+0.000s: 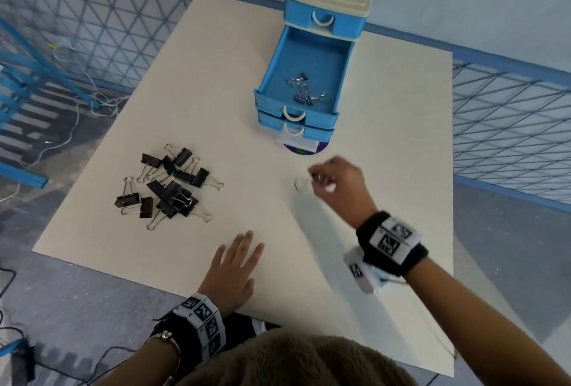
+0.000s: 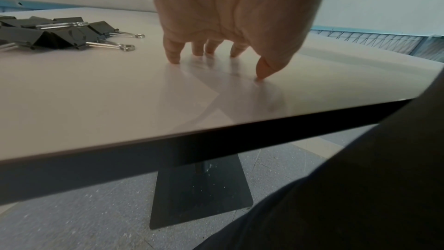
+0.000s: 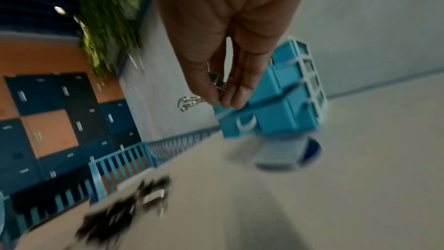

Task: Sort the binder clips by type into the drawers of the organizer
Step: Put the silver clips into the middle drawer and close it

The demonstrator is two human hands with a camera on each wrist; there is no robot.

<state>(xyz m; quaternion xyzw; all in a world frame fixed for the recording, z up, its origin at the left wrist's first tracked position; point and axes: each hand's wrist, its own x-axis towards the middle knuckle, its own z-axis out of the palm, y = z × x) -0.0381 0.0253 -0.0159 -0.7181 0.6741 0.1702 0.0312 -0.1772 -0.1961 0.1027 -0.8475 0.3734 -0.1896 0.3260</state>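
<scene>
The right hand pinches a small clip, wire loops pointing to 9 o'clock, at 6 o'clock of the open drawer. The left hand lies spread, fingertips touching the table.

Black clips, blue drawers — cream, perhaps white, table

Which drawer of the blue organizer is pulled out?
The second blue plastic drawer from the top, holding small binder clips; the top drawer looks closed.
</scene>
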